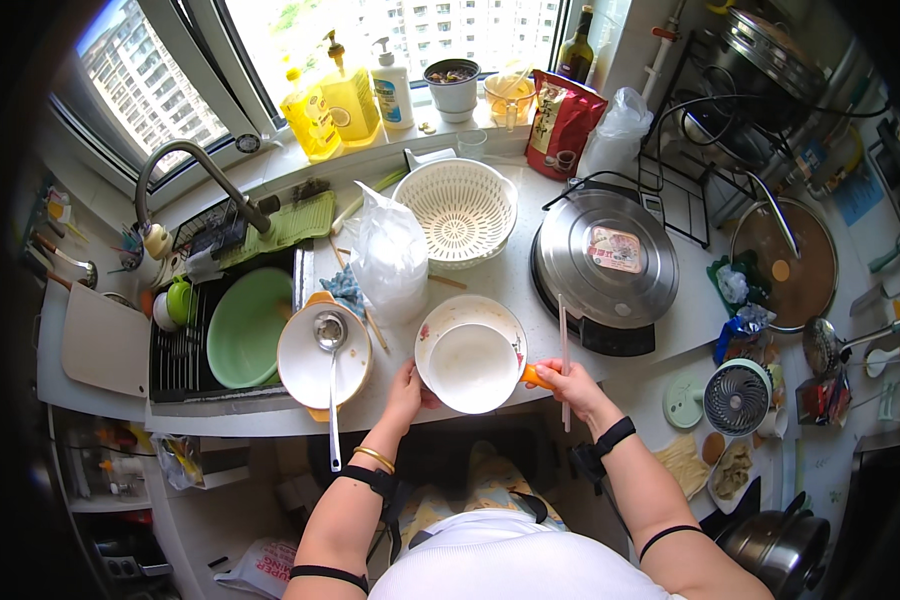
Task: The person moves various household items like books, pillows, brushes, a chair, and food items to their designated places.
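My right hand [568, 388] is closed around the orange handle [532, 376] of a small white pan [474, 368]. A pair of pale chopsticks [563, 330] points up and down from the same hand. The pan overlaps a white bowl with a floral rim [508, 320] at the counter's front edge. My left hand [406, 394] grips the floral bowl's left side, though its fingertips are partly hidden. Left of it stands a white and orange-rimmed casserole dish [295, 372], with a metal ladle [333, 390] resting across it, its handle hanging over the front.
A clear plastic bag [388, 255] and a cream colander [458, 258] stand behind the bowl. To the right sits a round electric griddle [610, 262]. A green basin [248, 328] fills part of the sink at left, under a bent faucet [182, 150]. Bottles line the windowsill.
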The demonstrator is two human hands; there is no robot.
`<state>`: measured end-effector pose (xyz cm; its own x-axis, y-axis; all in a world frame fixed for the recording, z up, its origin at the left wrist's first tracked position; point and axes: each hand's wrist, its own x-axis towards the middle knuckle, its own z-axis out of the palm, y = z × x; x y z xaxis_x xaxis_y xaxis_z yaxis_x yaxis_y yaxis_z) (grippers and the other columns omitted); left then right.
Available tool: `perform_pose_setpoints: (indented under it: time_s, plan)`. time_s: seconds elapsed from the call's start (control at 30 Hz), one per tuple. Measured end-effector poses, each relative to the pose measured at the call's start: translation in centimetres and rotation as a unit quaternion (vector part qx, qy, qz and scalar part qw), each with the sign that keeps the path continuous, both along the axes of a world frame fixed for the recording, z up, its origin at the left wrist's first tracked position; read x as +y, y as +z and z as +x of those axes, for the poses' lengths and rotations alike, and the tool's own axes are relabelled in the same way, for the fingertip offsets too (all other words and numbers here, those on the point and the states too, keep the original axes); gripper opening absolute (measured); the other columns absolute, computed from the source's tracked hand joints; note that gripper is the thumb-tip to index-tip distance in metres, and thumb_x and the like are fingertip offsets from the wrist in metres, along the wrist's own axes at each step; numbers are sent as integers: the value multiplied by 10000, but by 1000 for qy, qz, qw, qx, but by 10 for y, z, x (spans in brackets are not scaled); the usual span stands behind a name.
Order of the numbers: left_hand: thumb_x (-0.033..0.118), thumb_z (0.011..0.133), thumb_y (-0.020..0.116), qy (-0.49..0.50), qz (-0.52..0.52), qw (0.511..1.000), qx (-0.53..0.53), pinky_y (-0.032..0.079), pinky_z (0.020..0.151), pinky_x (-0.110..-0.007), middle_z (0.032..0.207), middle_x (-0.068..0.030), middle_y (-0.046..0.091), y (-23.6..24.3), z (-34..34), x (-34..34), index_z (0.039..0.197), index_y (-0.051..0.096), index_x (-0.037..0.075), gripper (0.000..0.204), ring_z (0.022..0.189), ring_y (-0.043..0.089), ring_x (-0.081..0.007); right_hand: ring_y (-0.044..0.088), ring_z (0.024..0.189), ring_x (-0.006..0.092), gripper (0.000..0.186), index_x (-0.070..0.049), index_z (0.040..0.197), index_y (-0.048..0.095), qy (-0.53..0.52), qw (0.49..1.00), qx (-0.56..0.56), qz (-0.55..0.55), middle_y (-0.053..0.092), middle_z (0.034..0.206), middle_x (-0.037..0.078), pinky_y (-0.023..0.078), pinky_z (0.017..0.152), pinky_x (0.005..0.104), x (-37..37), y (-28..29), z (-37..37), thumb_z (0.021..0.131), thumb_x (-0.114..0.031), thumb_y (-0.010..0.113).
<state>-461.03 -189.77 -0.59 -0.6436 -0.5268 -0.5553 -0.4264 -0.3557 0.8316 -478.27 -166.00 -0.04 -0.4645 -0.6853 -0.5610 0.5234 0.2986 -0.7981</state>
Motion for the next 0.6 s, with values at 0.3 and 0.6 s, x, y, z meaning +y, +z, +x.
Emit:
perform_pose_setpoints:
  time_s: [0.3,0.6]
  plan:
    - [215,856,585,-62,-301,948,86,431,455,-211,980,-92,493,59,14,38,1191,412,11,429,663,537,-110,571,877,205,392,-8,1088,520,-40,945,315,75,592,1016,126,456,769,300,21,-2,16,841,-289,637]
    - [71,828,554,-82,-108,988,79,561,549,-283,1185,-133,481,53,5,22,1254,399,-18,462,793,636,-181,565,792,235,222,-3,913,468,-82,927,362,56,529,925,143,460,640,325,-8,43,22,823,-151,608]
